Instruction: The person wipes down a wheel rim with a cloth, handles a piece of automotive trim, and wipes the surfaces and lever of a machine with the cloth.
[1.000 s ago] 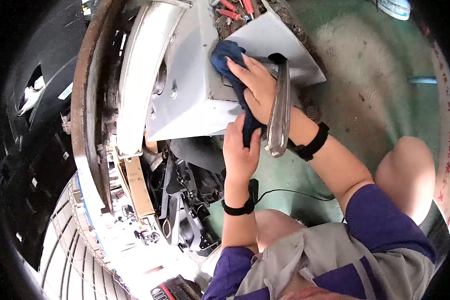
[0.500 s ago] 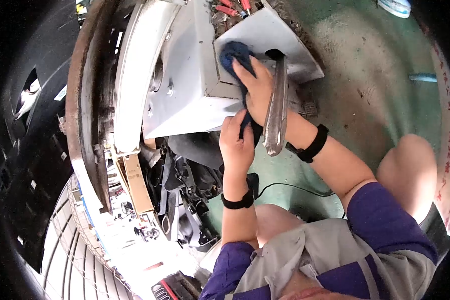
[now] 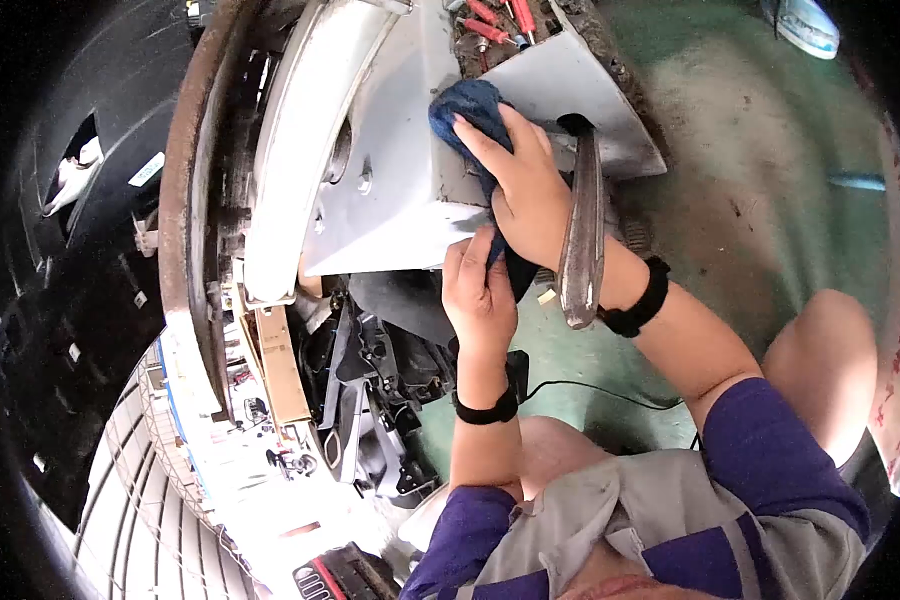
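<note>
A dark blue cloth (image 3: pixel 467 108) lies against the edge of a grey-white metal panel (image 3: pixel 395 150). My right hand (image 3: pixel 532 190) presses on the cloth from above, its fingers bent over it near the panel's corner. Lower down, my left hand (image 3: pixel 480 288) pinches the cloth's hanging end between thumb and fingers. A worn metal bar (image 3: pixel 582 235) rises beside my right hand and wrist, its upper end at a dark hole in the panel's right part.
Red-handled tools (image 3: pixel 485 25) lie at the top. A curved white beam (image 3: pixel 300 150) and a rusty rail (image 3: pixel 182 180) stand left. Black parts (image 3: pixel 375 365), a cardboard box (image 3: pixel 282 365) and a cable (image 3: pixel 610 390) are below. A blue shoe (image 3: pixel 808 28) shows top right.
The cloth and my right hand have shifted slightly along the panel toward its left edge since half a second ago. My left hand keeps its pinch. The whole view has shifted a little.
</note>
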`<state>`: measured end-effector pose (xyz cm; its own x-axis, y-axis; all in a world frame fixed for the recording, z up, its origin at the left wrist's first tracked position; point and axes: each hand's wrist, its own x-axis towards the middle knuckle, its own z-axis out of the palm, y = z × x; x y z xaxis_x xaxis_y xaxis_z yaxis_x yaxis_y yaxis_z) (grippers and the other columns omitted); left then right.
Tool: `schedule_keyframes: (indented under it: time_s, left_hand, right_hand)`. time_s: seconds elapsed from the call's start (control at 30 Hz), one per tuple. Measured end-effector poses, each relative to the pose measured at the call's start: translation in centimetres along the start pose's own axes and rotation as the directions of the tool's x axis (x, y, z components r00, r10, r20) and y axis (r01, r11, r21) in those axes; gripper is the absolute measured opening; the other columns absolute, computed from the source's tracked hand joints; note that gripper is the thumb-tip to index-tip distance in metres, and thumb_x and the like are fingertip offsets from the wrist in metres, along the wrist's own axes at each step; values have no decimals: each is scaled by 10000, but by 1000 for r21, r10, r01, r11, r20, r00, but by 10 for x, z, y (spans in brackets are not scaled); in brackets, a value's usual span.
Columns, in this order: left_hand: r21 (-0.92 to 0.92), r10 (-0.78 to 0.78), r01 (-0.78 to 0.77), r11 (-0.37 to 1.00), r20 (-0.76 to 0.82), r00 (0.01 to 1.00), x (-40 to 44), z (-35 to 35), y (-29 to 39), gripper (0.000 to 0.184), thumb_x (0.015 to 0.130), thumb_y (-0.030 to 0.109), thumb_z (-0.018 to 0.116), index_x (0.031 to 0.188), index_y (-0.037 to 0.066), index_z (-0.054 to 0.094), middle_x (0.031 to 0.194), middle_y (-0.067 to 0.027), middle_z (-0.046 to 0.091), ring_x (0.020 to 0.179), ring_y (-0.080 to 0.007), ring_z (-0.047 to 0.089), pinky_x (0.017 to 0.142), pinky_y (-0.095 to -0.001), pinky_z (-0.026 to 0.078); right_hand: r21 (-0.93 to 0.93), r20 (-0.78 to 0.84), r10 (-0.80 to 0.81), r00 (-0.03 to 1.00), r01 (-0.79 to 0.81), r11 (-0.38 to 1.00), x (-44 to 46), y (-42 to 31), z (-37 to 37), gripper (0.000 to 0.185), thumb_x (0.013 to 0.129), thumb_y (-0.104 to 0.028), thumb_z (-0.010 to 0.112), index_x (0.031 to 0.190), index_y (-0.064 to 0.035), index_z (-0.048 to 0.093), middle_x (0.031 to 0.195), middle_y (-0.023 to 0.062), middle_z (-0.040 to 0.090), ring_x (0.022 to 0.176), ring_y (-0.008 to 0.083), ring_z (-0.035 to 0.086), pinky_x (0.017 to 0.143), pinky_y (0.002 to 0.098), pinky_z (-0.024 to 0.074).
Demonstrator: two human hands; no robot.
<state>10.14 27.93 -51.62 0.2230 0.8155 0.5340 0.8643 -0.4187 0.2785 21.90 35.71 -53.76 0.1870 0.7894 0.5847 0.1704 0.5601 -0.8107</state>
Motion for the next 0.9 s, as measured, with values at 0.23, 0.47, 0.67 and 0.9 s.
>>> schedule_keyframes:
  time_s: [0.23,0.47,0.67,0.9]
  left_hand:
    - [-36,13,-13,999,-16,1000,-8,-17,-13,261,840,-64,596,1085,-2,663,962,-171,667,885,-322,641,830,-376,509]
    - [-74,26,-27,997,-25,999,-2,-25,-9,282,842,-79,611,1109,0,657,978,-160,673,901,-309,642,849,-369,503]
    - [-67,-85,86,994,6,996,-3,-20,5,230,873,-44,614,1096,-8,658,977,-152,672,894,-274,646,839,-345,501]
    - [-243,-63,64,968,12,998,-19,-35,-21,214,931,11,621,1140,-23,653,1091,-147,681,983,-216,632,905,-325,480]
  right_hand:
    - [-188,-38,-6,999,-1,982,-7,-19,3,541,858,-25,504,1392,-111,505,1264,276,445,1097,455,460,982,503,401]
    - [-74,-36,25,999,-28,997,-34,-30,1,521,867,-28,531,1353,-215,570,1152,235,493,1051,442,488,937,483,423]
    - [-129,-92,-4,996,-7,992,10,-17,2,523,821,32,507,1326,-92,567,1149,273,484,1041,447,471,932,480,416]
    - [-111,-85,-67,994,58,992,-22,-32,-1,519,821,-4,558,1322,-138,594,1108,212,491,999,415,499,860,494,441]
